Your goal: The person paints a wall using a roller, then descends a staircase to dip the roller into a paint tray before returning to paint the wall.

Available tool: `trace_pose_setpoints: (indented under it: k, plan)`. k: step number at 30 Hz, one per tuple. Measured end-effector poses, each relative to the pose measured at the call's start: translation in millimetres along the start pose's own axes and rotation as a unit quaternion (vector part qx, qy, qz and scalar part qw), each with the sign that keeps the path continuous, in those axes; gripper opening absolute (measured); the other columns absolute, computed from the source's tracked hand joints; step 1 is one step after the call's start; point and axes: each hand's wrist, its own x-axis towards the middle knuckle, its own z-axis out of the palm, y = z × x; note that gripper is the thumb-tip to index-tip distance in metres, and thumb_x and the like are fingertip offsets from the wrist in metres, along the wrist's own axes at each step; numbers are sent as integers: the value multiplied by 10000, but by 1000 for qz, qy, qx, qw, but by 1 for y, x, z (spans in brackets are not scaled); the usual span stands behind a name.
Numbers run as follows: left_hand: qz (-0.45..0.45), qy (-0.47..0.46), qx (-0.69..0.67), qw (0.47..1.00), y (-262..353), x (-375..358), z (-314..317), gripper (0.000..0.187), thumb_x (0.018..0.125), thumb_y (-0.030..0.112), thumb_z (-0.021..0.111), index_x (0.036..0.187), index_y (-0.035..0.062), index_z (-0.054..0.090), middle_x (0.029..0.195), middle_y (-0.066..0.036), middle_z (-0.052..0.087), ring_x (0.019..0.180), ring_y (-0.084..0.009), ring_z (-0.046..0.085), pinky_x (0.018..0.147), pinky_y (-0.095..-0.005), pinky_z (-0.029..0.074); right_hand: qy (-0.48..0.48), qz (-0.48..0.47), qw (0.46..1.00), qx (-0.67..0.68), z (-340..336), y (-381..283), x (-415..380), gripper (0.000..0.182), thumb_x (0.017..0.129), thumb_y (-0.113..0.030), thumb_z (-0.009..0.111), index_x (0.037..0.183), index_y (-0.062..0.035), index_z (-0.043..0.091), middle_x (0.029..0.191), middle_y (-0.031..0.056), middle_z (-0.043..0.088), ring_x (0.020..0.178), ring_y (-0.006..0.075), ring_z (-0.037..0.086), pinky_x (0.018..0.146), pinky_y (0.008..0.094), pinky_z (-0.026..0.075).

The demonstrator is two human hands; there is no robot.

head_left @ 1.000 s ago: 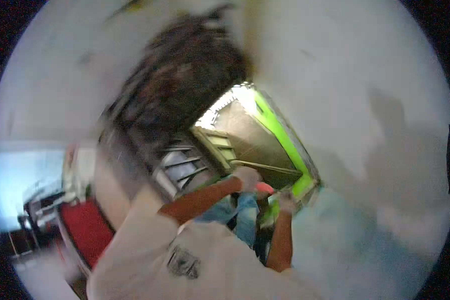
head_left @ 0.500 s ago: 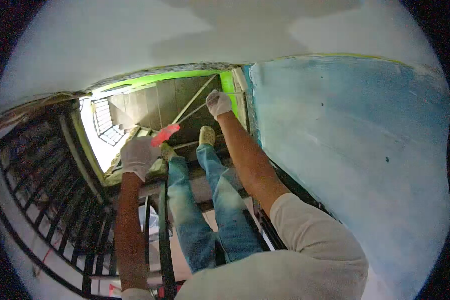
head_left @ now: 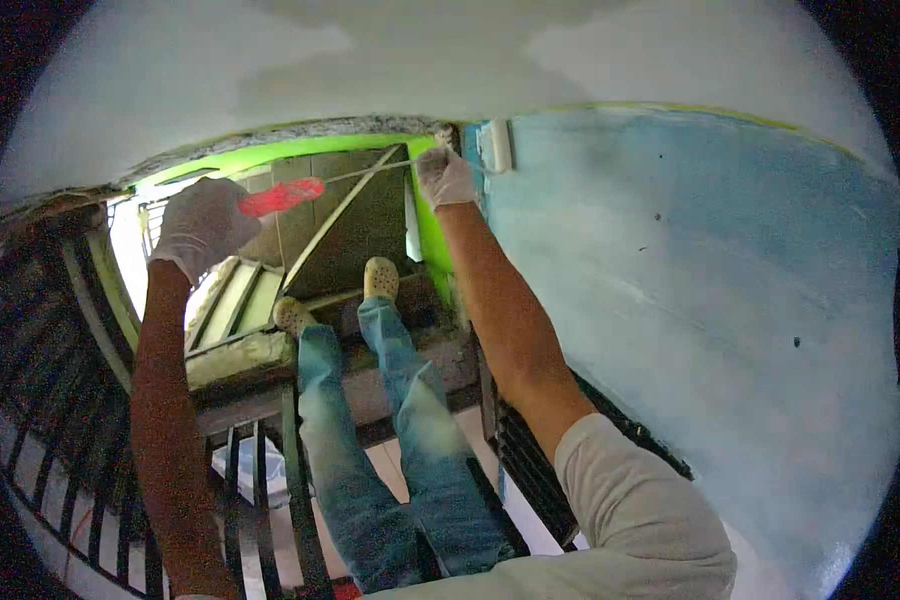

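A paint roller with a red handle (head_left: 282,197), a thin metal rod and a white roller head (head_left: 500,145) lies across the upper middle of the view. My left hand (head_left: 202,225), in a white glove, is closed round the red handle. My right hand (head_left: 445,178), gloved too, grips the rod close to the roller head. The roller head stands upright against the left edge of the blue wall (head_left: 690,270), just right of the green-edged opening.
My feet in pale clogs (head_left: 381,278) stand near a ledge (head_left: 240,360) above the stairwell. Black railings (head_left: 260,480) run along the lower left. A dark slatted structure (head_left: 540,460) lies below the wall. The pale ceiling (head_left: 450,60) spans the top.
Both hands have moved with the roller, the left up and leftward, the right slightly upward. The roller head has moved up to the blue wall's edge, and the view has shifted.
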Motion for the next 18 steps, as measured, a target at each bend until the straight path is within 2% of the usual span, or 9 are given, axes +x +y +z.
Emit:
trace_pose_setpoints:
  k: [2, 6, 7, 10, 11, 12, 13, 15, 18]
  plan:
    - [37, 89, -4, 995, -15, -6, -14, 283, 668, 305, 615, 798, 71, 709, 770, -173, 668, 743, -336, 658, 733, -417, 528, -53, 3, 999, 10, 25, 2, -18, 206, 892, -217, 532, 784, -51, 587, 765, 105, 618, 728, 259, 596, 691, 411, 532]
    - [27, 61, 22, 998, -29, -25, -48, 285, 635, 280, 615, 791, 60, 706, 772, -176, 666, 760, -335, 653, 745, -416, 523, -62, -42, 995, 62, 90, 2, -79, 173, 897, -164, 550, 778, -42, 577, 770, 99, 610, 733, 230, 594, 703, 376, 543]
    - [22, 34, -5, 999, -28, -35, -64, 293, 625, 283, 623, 789, 56, 707, 779, -178, 666, 763, -336, 651, 746, -417, 520, -56, -48, 997, 26, 110, -1, -99, 165, 904, -145, 540, 783, -38, 571, 780, 100, 609, 738, 231, 593, 719, 378, 543]
    - [41, 46, -2, 998, -39, -50, -84, 306, 608, 289, 639, 787, 51, 709, 743, -186, 656, 731, -341, 648, 726, -420, 517, -10, -81, 995, -53, 165, -5, -149, 153, 928, -104, 501, 807, -28, 555, 794, 103, 599, 756, 243, 592, 760, 391, 540]
    - [112, 184, -13, 977, -44, -61, -85, 314, 596, 287, 643, 782, 43, 709, 699, -193, 643, 679, -345, 644, 697, -417, 515, -22, -104, 993, -49, 173, -8, -156, 159, 941, -126, 480, 830, -29, 540, 791, 92, 582, 767, 242, 589, 777, 395, 537]
    - [119, 187, -14, 975, -48, -60, -92, 314, 596, 287, 643, 782, 43, 709, 699, -193, 643, 679, -345, 644, 697, -417, 515, -26, -128, 990, -46, 179, -13, -163, 168, 954, -147, 458, 853, -30, 524, 788, 80, 566, 778, 241, 585, 794, 399, 533]
    - [110, 151, -15, 982, -47, -66, -110, 318, 594, 288, 646, 783, 39, 708, 702, -196, 643, 684, -345, 646, 702, -413, 516, 63, -157, 982, -85, 221, -9, -195, 183, 965, -149, 452, 849, -33, 531, 818, 94, 576, 798, 241, 584, 819, 398, 532]
    - [68, 107, -43, 991, -37, -84, -142, 333, 592, 300, 663, 793, 39, 710, 740, -199, 652, 718, -340, 651, 726, -397, 519, 44, -172, 982, -71, 238, -13, -220, 182, 966, -152, 460, 854, -30, 537, 820, 97, 577, 808, 242, 584, 823, 398, 532]
    - [97, 122, -40, 987, -36, -105, -164, 345, 594, 312, 672, 815, 50, 716, 759, -188, 660, 740, -336, 652, 742, -392, 522, -35, -201, 976, -75, 254, -22, -253, 199, 971, -177, 470, 876, -21, 548, 829, 96, 574, 824, 244, 579, 850, 402, 521]
